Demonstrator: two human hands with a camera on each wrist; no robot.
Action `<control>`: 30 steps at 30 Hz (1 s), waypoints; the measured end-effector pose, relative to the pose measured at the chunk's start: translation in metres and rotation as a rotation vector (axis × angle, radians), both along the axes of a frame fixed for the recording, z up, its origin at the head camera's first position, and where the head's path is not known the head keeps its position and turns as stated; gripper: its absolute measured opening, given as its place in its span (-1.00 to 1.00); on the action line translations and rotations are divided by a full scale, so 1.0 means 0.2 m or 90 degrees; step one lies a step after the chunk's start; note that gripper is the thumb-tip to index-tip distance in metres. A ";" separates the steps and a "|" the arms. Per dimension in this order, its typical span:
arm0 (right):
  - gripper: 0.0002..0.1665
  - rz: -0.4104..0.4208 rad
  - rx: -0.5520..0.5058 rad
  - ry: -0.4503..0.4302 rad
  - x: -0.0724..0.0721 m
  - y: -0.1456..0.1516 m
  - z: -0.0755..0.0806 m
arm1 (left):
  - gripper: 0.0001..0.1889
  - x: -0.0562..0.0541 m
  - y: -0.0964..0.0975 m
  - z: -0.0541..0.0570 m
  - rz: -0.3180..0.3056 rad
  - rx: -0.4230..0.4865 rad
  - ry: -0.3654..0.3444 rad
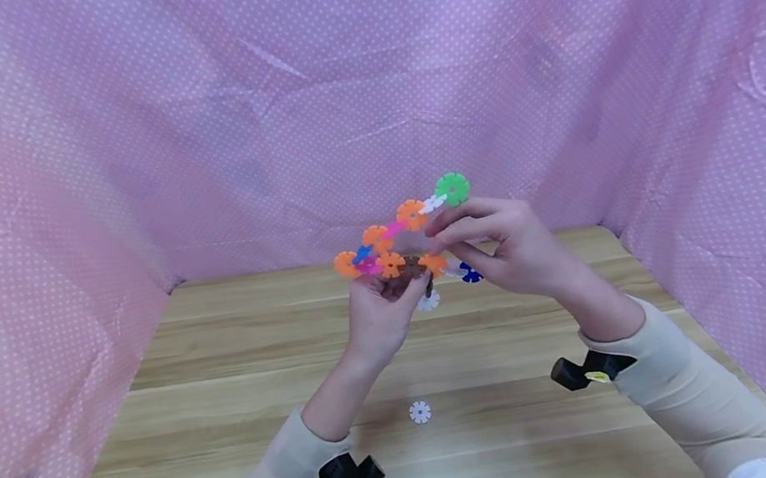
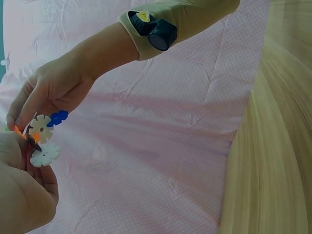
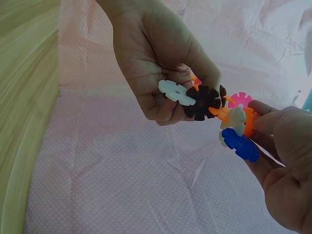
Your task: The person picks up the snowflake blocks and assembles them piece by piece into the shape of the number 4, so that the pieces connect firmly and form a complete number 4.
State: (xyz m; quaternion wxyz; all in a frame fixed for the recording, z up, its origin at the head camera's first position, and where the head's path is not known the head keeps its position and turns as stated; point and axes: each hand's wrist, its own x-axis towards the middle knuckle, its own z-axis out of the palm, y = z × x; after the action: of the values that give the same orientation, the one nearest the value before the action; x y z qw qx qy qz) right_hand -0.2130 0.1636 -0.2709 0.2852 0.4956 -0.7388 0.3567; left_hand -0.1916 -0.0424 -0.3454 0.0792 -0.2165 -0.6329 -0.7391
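A chain of notched plastic flower discs (image 1: 377, 238) in orange, pink, blue and brown is held up above the table between both hands. My left hand (image 1: 383, 319) grips it from below, thumb close to a brown disc (image 3: 204, 103). At the chain's right part, my right hand (image 1: 517, 246) pinches near an orange disc (image 3: 249, 122). A green disc (image 1: 452, 188) ends the upper row, joined through a white one. A dark blue disc (image 3: 240, 145) and a cream disc (image 2: 41, 128) sit by the right fingers. A white disc (image 2: 45, 155) sticks out beside the left hand.
One loose white disc (image 1: 420, 412) lies on the wooden table (image 1: 233, 433), between the forearms. Pink dotted cloth (image 1: 346, 110) hangs at the back and both sides. A small black camera (image 1: 591, 369) is strapped to each wrist.
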 end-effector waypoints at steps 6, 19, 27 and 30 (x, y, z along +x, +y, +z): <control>-0.62 0.013 0.006 0.030 -0.01 0.01 0.00 | -0.76 0.01 0.01 0.01 0.012 -0.006 -0.020; -0.64 0.054 -0.072 -0.049 -0.01 0.01 -0.05 | -0.74 0.00 0.00 -0.03 0.023 0.028 0.006; -0.72 0.046 -0.214 -0.160 -0.01 0.07 -0.13 | -0.61 0.01 -0.01 0.01 0.061 0.054 0.045; -0.74 0.017 -0.219 -0.195 -0.01 0.10 -0.17 | -0.67 0.01 -0.02 0.01 0.070 0.060 0.053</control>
State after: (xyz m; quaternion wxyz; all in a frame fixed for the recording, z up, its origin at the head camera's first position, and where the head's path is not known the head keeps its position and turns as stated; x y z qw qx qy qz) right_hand -0.2153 0.1832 -0.3057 0.2451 0.3892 -0.6953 0.5523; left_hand -0.1897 -0.0464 -0.3425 0.1559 -0.2078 -0.6047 -0.7529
